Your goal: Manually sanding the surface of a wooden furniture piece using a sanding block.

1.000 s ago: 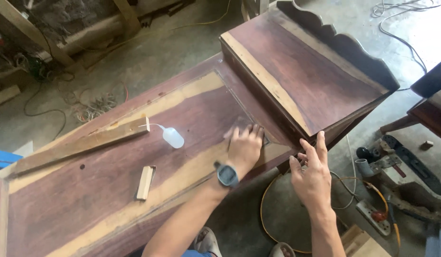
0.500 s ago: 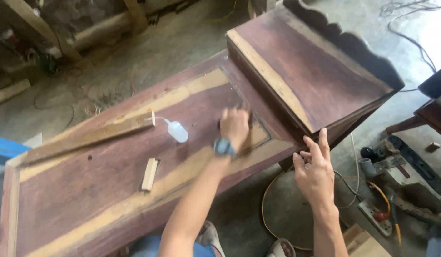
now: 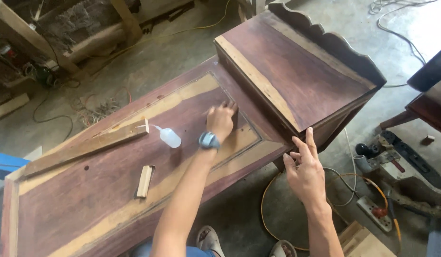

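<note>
A long dark reddish wooden panel with pale streaks lies flat in front of me. A raised wooden box with a scalloped back rail sits on its far right end. My left hand, a watch on its wrist, rests palm down on the panel next to the box's base, fingers together, holding nothing. My right hand hovers with spread fingers off the panel's near edge, just below the box's corner. A small clear squeeze bottle lies on the panel left of my left hand.
A long wooden strip and a short pale wood block lie on the panel. On the concrete floor at right are a power tool, a power strip and cables. Timber and wires are on the floor at the back left.
My left hand has slid along the panel away from me, from the near edge up to the box's base. My right hand stayed almost in place.
</note>
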